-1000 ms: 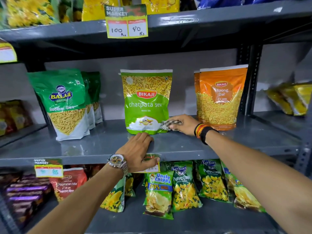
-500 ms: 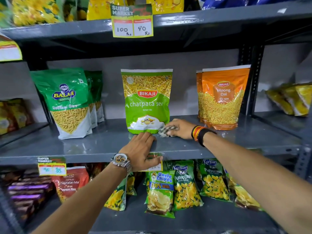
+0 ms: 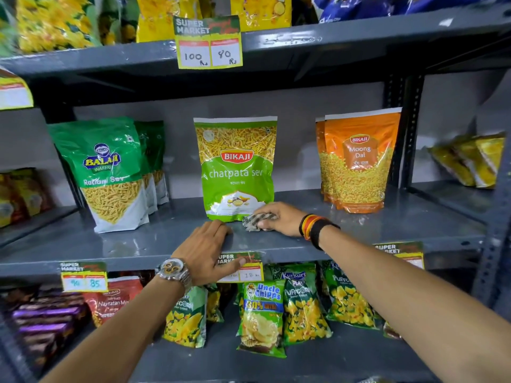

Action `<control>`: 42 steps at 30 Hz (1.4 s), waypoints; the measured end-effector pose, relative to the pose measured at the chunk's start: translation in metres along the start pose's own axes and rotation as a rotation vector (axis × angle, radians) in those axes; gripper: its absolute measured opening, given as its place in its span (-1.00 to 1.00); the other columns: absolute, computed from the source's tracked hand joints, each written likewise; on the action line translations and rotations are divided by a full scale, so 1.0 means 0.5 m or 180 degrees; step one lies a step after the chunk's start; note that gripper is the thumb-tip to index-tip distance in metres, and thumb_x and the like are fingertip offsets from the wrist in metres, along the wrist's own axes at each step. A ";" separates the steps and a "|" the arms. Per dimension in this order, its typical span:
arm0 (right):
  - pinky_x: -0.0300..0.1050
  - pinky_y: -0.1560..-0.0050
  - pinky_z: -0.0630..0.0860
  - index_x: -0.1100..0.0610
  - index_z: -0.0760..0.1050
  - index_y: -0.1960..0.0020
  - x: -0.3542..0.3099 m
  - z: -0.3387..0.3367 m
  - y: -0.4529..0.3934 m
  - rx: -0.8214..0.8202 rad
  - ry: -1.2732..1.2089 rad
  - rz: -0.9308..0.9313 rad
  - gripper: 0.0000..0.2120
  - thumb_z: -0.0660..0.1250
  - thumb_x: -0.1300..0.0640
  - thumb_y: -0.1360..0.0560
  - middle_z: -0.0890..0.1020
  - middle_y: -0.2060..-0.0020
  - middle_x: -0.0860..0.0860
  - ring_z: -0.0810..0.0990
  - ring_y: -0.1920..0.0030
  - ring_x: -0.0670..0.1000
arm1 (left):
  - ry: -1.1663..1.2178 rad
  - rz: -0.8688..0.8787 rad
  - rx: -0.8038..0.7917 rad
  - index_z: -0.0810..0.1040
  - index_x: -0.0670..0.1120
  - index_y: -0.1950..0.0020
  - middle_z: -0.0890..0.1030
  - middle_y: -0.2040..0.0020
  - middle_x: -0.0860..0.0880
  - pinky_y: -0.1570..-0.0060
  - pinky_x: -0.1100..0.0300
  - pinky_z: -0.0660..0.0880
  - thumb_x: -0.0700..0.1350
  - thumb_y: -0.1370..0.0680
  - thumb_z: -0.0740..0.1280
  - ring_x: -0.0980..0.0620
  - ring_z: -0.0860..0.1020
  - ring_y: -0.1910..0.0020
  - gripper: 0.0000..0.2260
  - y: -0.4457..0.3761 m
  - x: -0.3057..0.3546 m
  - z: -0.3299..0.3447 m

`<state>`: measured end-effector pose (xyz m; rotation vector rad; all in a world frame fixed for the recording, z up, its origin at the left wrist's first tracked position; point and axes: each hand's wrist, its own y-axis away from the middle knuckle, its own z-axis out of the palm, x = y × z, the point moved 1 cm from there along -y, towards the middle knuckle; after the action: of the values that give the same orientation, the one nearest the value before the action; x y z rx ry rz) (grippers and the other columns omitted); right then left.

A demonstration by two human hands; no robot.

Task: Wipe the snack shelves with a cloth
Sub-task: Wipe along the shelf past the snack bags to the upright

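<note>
The grey middle shelf (image 3: pixel 138 241) runs across the view at chest height. My right hand (image 3: pixel 279 218) presses a small crumpled checked cloth (image 3: pixel 257 221) onto the shelf, right at the foot of the green Bikaji chatpata sev bag (image 3: pixel 236 167). My left hand (image 3: pixel 206 250) lies flat with fingers apart on the shelf's front edge, thumb over a price tag (image 3: pixel 243 268), just left of the cloth. It holds nothing.
Green Balaji sev bags (image 3: pixel 107 172) stand at the left, orange Moong Dal bags (image 3: pixel 359 158) at the right. An upper shelf (image 3: pixel 331 40) with yellow packets hangs overhead. Below hang Uncle Chipps (image 3: pixel 262 319) and puffcorn packets (image 3: pixel 307 308). A perforated steel upright (image 3: pixel 406 128) stands right of the orange bags.
My right hand has slid the cloth leftward and toward the shelf's front, along the base of the chatpata sev bag. My left hand has stayed on the shelf edge.
</note>
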<state>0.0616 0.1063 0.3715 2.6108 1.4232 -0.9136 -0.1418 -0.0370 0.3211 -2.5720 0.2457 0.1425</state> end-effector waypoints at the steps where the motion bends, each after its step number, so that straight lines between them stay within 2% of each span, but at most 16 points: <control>1: -0.05 -0.35 0.37 0.07 0.50 -0.33 -0.003 0.003 0.002 -0.0016 0.0022 0.0001 -0.63 0.35 0.07 -0.53 0.48 -0.36 0.06 0.45 -0.34 0.07 | -0.0019 -0.0005 0.0004 0.46 -0.07 -0.30 0.49 -0.11 -0.02 -0.12 -0.05 0.51 0.51 -0.52 0.09 -0.06 0.48 -0.05 -0.28 0.004 -0.004 -0.001; 7: -0.52 0.08 0.39 0.07 0.54 -0.29 -0.024 -0.048 0.046 -0.0336 -0.0035 -0.0118 -0.67 0.36 0.07 -0.53 0.60 -0.14 -0.07 0.54 -0.09 -0.10 | -0.0063 -0.0075 0.0000 0.46 -0.07 -0.27 0.47 -0.10 -0.02 -0.11 -0.06 0.50 0.52 -0.51 0.09 -0.06 0.47 -0.05 -0.29 0.000 0.001 0.000; 10: -0.24 -0.21 0.41 0.05 0.49 -0.34 -0.013 -0.042 0.043 -0.0116 -0.0009 0.0027 -0.63 0.34 0.07 -0.54 0.53 -0.30 -0.01 0.51 -0.27 -0.01 | -0.0038 -0.0048 -0.0024 0.45 -0.06 -0.27 0.47 -0.09 0.00 -0.10 -0.05 0.50 0.51 -0.51 0.09 -0.05 0.46 -0.04 -0.30 0.000 0.002 -0.002; 12: 0.00 -0.32 0.44 -0.01 0.51 -0.31 -0.008 -0.019 0.047 -0.0067 -0.0037 0.0118 -0.66 0.34 0.07 -0.53 0.55 -0.30 0.00 0.54 -0.25 0.02 | -0.0020 -0.0063 -0.0055 0.45 -0.05 -0.28 0.47 -0.11 0.00 -0.11 -0.06 0.50 0.50 -0.51 0.10 -0.05 0.47 -0.05 -0.31 0.002 0.002 -0.005; 14: -0.08 -0.28 0.48 0.00 0.51 -0.29 -0.015 -0.010 0.078 -0.0136 -0.0073 0.0024 -0.68 0.34 0.09 -0.54 0.58 -0.23 -0.03 0.57 -0.15 -0.09 | -0.0034 -0.0084 -0.0100 0.45 -0.06 -0.30 0.47 -0.12 -0.01 -0.12 -0.07 0.50 0.50 -0.51 0.10 -0.05 0.47 -0.06 -0.31 0.003 0.003 -0.007; 17: -0.42 -0.05 0.49 -0.02 0.52 -0.28 -0.031 -0.053 0.141 -0.0596 -0.0166 -0.0104 -0.68 0.36 0.07 -0.53 0.64 -0.07 -0.15 0.59 0.03 -0.33 | -0.0035 -0.0109 -0.0111 0.45 -0.06 -0.29 0.47 -0.12 -0.01 -0.11 -0.06 0.50 0.52 -0.52 0.08 -0.05 0.47 -0.06 -0.29 0.006 0.006 -0.007; 19: -0.31 -0.09 0.51 -0.06 0.52 -0.29 -0.028 -0.096 0.157 -0.0610 -0.0041 -0.0072 -0.66 0.36 0.00 -0.52 0.66 -0.10 -0.13 0.62 -0.04 -0.20 | -0.0024 -0.0093 -0.0090 0.46 -0.07 -0.28 0.47 -0.11 -0.01 -0.11 -0.06 0.51 0.53 -0.52 0.05 -0.05 0.47 -0.05 -0.27 0.004 0.008 -0.007; 21: -0.16 -0.14 0.49 -0.04 0.52 -0.29 -0.007 -0.118 0.158 -0.0252 -0.0025 0.0013 -0.67 0.34 0.02 -0.53 0.65 -0.15 -0.05 0.61 -0.11 -0.05 | -0.0021 -0.0066 -0.0112 0.46 -0.07 -0.29 0.48 -0.12 -0.01 -0.11 -0.07 0.51 0.53 -0.52 0.03 -0.05 0.48 -0.05 -0.26 0.002 0.008 -0.010; 25: 0.00 -0.36 0.40 0.03 0.53 -0.29 0.019 -0.075 0.183 0.0291 -0.0015 0.0080 -0.69 0.32 0.14 -0.55 0.56 -0.23 -0.01 0.52 -0.23 0.00 | -0.0069 0.0187 -0.0147 0.45 -0.08 -0.34 0.50 -0.20 -0.04 -0.15 -0.06 0.51 0.48 -0.55 0.08 -0.07 0.50 -0.11 -0.30 -0.008 0.022 -0.019; 27: -0.14 -0.39 0.25 -0.01 0.50 -0.32 0.023 -0.071 0.213 0.0096 0.0044 0.0054 -0.66 0.32 0.09 -0.55 0.47 -0.24 -0.12 0.40 -0.26 -0.12 | -0.0073 0.0343 -0.0119 0.46 -0.10 -0.36 0.51 -0.23 -0.06 -0.19 -0.04 0.51 0.44 -0.56 0.13 -0.09 0.50 -0.13 -0.32 -0.013 0.036 -0.020; 29: -0.13 -0.31 0.33 -0.05 0.49 -0.33 0.032 -0.099 0.221 -0.0049 0.0040 0.0032 -0.64 0.33 0.03 -0.54 0.52 -0.23 -0.10 0.43 -0.24 -0.13 | -0.0086 0.0438 -0.0085 0.46 -0.12 -0.36 0.51 -0.24 -0.07 -0.19 -0.03 0.51 0.41 -0.56 0.18 -0.09 0.51 -0.15 -0.34 -0.023 0.052 -0.020; 32: -0.01 -0.32 0.44 -0.04 0.50 -0.31 0.065 -0.146 0.197 0.0411 -0.0173 0.0148 -0.65 0.35 0.02 -0.53 0.59 -0.21 -0.07 0.54 -0.19 -0.07 | -0.0054 0.0601 -0.0075 0.46 -0.12 -0.36 0.52 -0.23 -0.09 -0.16 -0.06 0.51 0.39 -0.56 0.20 -0.13 0.52 -0.14 -0.35 -0.054 0.075 -0.016; 34: 0.01 -0.37 0.40 -0.02 0.50 -0.32 0.083 -0.160 0.158 0.0724 -0.0272 0.0313 -0.63 0.35 0.00 -0.53 0.57 -0.27 -0.01 0.52 -0.27 0.00 | -0.0094 0.0767 -0.0086 0.46 -0.13 -0.37 0.52 -0.23 -0.12 -0.17 -0.07 0.50 0.39 -0.57 0.19 -0.16 0.53 -0.13 -0.34 -0.081 0.092 -0.012; 37: -0.06 -0.35 0.36 0.06 0.48 -0.35 0.094 -0.157 0.087 0.0968 -0.0348 0.0501 -0.60 0.34 0.02 -0.53 0.52 -0.34 0.05 0.47 -0.34 0.09 | -0.0216 0.0919 -0.0153 0.43 -0.15 -0.40 0.50 -0.27 -0.14 -0.20 -0.07 0.49 0.41 -0.58 0.12 -0.15 0.50 -0.16 -0.30 -0.118 0.118 -0.003; 40: -0.18 -0.23 0.35 0.14 0.51 -0.31 0.093 -0.145 0.018 0.1145 -0.0389 0.0594 -0.65 0.34 0.11 -0.54 0.55 -0.29 0.10 0.51 -0.29 0.12 | -0.0082 0.0973 -0.0205 0.42 -0.17 -0.39 0.49 -0.26 -0.16 -0.22 -0.11 0.48 0.38 -0.59 0.13 -0.17 0.49 -0.18 -0.33 -0.136 0.128 0.011; 42: -0.14 -0.24 0.41 0.13 0.52 -0.30 0.102 -0.139 -0.033 0.1217 -0.0319 0.0672 -0.66 0.35 0.10 -0.53 0.58 -0.26 0.12 0.54 -0.27 0.13 | 0.0024 0.1009 -0.0222 0.42 -0.17 -0.38 0.49 -0.26 -0.16 -0.24 -0.12 0.47 0.37 -0.60 0.13 -0.18 0.49 -0.19 -0.35 -0.137 0.125 0.020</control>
<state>0.1030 0.1750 0.4069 2.8510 1.0069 -1.3786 -0.0675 0.0165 0.3382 -2.5857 0.6617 0.2616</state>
